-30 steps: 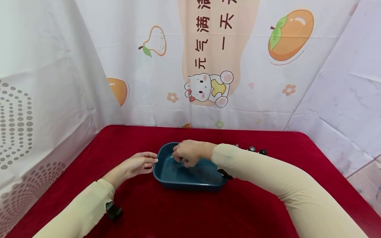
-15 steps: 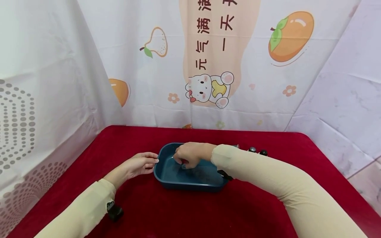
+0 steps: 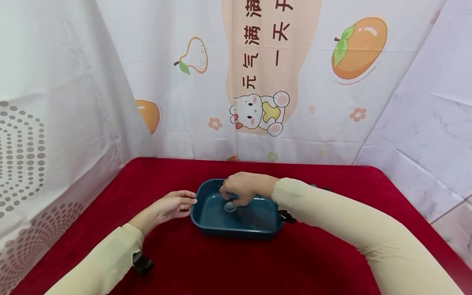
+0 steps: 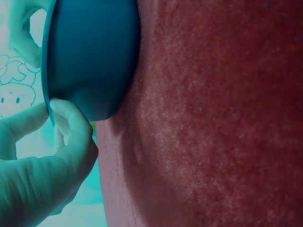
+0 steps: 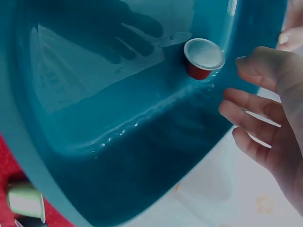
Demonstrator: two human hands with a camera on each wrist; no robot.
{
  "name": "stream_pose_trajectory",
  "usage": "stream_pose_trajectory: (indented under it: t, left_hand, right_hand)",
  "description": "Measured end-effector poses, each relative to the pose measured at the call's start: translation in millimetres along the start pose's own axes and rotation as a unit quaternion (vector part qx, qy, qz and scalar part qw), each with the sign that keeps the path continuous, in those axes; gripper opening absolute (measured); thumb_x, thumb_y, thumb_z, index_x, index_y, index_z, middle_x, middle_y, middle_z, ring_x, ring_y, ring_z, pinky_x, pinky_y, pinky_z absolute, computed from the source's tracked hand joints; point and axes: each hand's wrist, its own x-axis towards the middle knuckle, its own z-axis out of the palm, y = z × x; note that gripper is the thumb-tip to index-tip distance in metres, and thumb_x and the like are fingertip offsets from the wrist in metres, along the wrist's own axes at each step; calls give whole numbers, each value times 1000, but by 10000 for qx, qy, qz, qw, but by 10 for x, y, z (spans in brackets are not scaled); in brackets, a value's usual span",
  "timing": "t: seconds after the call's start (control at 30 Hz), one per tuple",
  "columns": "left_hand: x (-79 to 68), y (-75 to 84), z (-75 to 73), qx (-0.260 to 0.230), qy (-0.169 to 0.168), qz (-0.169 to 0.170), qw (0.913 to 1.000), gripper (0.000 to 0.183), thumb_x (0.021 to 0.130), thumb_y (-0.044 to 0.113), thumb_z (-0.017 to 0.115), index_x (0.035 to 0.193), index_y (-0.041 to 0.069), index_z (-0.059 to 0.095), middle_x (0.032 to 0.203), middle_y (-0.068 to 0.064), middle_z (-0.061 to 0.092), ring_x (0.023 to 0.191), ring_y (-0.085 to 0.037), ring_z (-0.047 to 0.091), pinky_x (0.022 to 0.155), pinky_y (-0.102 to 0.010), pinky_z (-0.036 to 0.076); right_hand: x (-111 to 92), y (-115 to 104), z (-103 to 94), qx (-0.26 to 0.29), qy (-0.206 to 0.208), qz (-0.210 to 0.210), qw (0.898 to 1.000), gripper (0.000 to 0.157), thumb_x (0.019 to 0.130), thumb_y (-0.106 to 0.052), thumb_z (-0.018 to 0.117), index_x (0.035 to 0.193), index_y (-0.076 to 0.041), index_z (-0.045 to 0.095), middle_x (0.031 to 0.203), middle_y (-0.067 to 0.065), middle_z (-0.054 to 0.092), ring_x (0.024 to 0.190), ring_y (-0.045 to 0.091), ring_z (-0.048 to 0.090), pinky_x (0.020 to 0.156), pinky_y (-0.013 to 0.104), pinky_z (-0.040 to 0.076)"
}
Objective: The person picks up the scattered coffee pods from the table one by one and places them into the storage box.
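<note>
A blue rectangular basin (image 3: 236,232) stands on the red cloth. My left hand (image 3: 173,208) pinches its left rim; in the left wrist view, thumb and a bent forefinger (image 4: 71,118) meet at the edge. Inside the basin, towards the left, a coffee capsule (image 5: 202,59) with a red body and silver lid sits upright, lid up (image 3: 230,207). Over it hovers my right hand (image 3: 243,188), its fingers parted and loosely bent, holding nothing. The right wrist view shows a gap between these fingers (image 5: 251,104) and the capsule.
Outside the basin, a light green capsule (image 5: 24,199) lies on the red cloth (image 3: 236,266), with a dark object (image 5: 29,222) beside it. In the head view my right sleeve (image 3: 332,213) mostly covers that area. A printed white curtain (image 3: 184,102) hangs behind the table.
My right hand has let go of the capsule inside the basin and moved slightly up and right, so its silver lid now shows. My left hand keeps its place on the rim.
</note>
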Motion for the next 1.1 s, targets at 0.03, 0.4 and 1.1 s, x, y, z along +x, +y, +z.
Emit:
stream_pose_trajectory:
  t: [0.03,0.4,1.1]
  left_hand:
    - [0,-3,2,-5,-7,4,10000,34,97,13,54,126,-1,45,90,5,63,80,-7,60,77,-22,54]
    - [5,-30,18,-33,-5,-13,10000,33,96,12,54,125,-2,44,89,4,61,77,-7,58,76,-22,52]
    - [11,-23,-4,13,-64,39,10000,39,97,14,54,129,-3,41,90,4,62,80,-8,59,77,-22,52]
  right_hand:
    - [-30,-7,-3,72,94,-24,9999,18,88,-25,67,104,-18,64,97,-2,65,82,10,54,74,23,48]
    - [-343,-24,48,325,1394,-108,9896,19,83,-23,71,100,-16,66,96,-1,67,86,12,61,80,26,52]
    - [-754,-158,287,-641,2494,-273,9659,28,78,-34,76,99,-19,66,96,-5,64,89,9,55,82,25,50]
